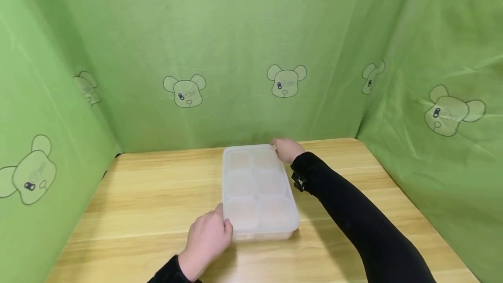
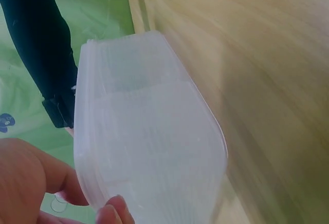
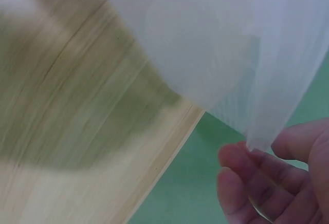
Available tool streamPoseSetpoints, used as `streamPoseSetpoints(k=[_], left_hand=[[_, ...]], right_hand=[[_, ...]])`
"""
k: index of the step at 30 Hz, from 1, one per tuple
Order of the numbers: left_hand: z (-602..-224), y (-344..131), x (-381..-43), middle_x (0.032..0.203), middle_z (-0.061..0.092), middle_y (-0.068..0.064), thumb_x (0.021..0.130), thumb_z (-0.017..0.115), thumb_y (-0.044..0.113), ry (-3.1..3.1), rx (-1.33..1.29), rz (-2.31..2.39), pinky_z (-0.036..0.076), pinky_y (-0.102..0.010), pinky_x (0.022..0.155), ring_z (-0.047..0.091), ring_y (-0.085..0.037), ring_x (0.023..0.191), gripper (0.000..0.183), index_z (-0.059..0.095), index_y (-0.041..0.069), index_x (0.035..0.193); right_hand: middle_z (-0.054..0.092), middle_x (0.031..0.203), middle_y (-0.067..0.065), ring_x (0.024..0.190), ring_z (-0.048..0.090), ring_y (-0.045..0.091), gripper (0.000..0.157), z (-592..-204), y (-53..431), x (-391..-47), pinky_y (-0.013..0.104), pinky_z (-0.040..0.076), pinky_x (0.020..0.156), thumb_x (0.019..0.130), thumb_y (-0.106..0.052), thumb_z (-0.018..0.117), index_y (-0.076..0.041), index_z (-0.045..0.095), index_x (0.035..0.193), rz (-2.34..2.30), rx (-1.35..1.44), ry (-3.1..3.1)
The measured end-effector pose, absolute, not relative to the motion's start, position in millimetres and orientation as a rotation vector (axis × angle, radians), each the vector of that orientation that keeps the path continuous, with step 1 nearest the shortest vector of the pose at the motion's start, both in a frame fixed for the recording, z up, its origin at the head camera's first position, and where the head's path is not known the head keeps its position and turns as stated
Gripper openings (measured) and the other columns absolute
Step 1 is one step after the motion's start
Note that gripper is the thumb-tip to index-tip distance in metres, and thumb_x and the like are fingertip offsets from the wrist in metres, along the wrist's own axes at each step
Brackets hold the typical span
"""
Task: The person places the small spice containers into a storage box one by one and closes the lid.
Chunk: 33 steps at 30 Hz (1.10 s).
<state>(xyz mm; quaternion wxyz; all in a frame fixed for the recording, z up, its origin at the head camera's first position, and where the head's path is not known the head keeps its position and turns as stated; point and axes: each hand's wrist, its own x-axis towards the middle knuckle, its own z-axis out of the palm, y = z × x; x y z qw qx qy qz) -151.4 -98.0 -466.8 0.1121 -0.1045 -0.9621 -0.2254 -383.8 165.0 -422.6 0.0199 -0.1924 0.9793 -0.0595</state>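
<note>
A translucent white plastic storage box point(image 1: 260, 187) with a fitted lid lies lengthwise on the wooden table, its lid marked into several rounded panels. My left hand point(image 1: 210, 235) grips the near left corner, with the index finger along the lid's rim and the thumb at the side. In the left wrist view, the box's ribbed side wall point(image 2: 149, 131) fills the middle, fingertips point(image 2: 115, 211) right at its edge. At the far right corner, my right hand point(image 1: 288, 150) pinches the rim. The right wrist view shows the lid's corner point(image 3: 264, 131) between thumb and curled fingers point(image 3: 257, 178).
The wooden table point(image 1: 157, 195) extends to both sides of the box. Green cloth point(image 1: 235, 34) printed with bear heads hangs behind the table and along its left and right sides. The box's far end lies close to the table's back edge.
</note>
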Motion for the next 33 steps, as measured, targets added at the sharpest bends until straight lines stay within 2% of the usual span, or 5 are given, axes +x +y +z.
streamPoseSetpoints(k=[17, 23, 26, 29, 33], left_hand=[[-473.1, -117.3, -179.4, 0.101, 0.072, -0.024, 0.092, 0.057, 0.005, -2.717, -0.301, -0.779, 0.058, -0.045, 0.072, 0.071, -0.034, 0.085, 0.032, 0.066, -0.009, 0.119], [-470.8, -120.7, -188.3, 0.079, 0.069, -0.014, 0.09, 0.058, 0.002, -2.68, -0.341, -0.745, 0.054, -0.043, 0.06, 0.067, -0.028, 0.069, 0.016, 0.07, -0.002, 0.1], [-470.3, -122.5, -192.8, 0.069, 0.063, -0.009, 0.091, 0.058, 0.003, -2.697, -0.319, -0.741, 0.05, -0.038, 0.057, 0.058, -0.022, 0.06, 0.012, 0.069, -0.001, 0.089], [-470.0, -124.7, -199.6, 0.063, 0.053, -0.004, 0.092, 0.059, 0.004, -2.71, -0.288, -0.742, 0.044, -0.032, 0.054, 0.046, -0.016, 0.054, 0.016, 0.066, 0.001, 0.078], [-469.4, -128.0, -208.3, 0.065, 0.054, -0.004, 0.091, 0.06, 0.004, -2.711, -0.246, -0.753, 0.044, -0.031, 0.055, 0.043, -0.014, 0.055, 0.016, 0.067, 0.0, 0.078]], right_hand=[[0.065, 0.124, 0.025, 0.115, 0.061, 0.042, 0.032, -424.0, 181.4, -374.6, 0.051, 0.048, 0.1, 0.098, -0.002, 0.05, 0.006, 0.061, 0.127, -0.178, -0.621, 3.083], [0.069, 0.098, 0.019, 0.087, 0.066, 0.031, 0.02, -420.8, 192.7, -369.5, 0.047, 0.053, 0.085, 0.098, -0.002, 0.05, 0.007, 0.067, 0.103, -0.165, -0.649, 3.062], [0.064, 0.083, 0.011, 0.071, 0.056, 0.023, 0.018, -418.9, 198.8, -368.0, 0.042, 0.05, 0.073, 0.096, -0.003, 0.05, 0.003, 0.066, 0.092, -0.169, -0.625, 3.038], [0.057, 0.075, 0.007, 0.066, 0.049, 0.022, 0.017, -416.8, 204.2, -365.8, 0.039, 0.045, 0.068, 0.095, -0.002, 0.05, 0.001, 0.063, 0.084, -0.186, -0.604, 3.013], [0.045, 0.067, 0.003, 0.061, 0.041, 0.019, 0.022, -417.0, 211.9, -362.3, 0.034, 0.039, 0.062, 0.093, -0.004, 0.05, -0.006, 0.053, 0.071, -0.23, -0.579, 2.997]])
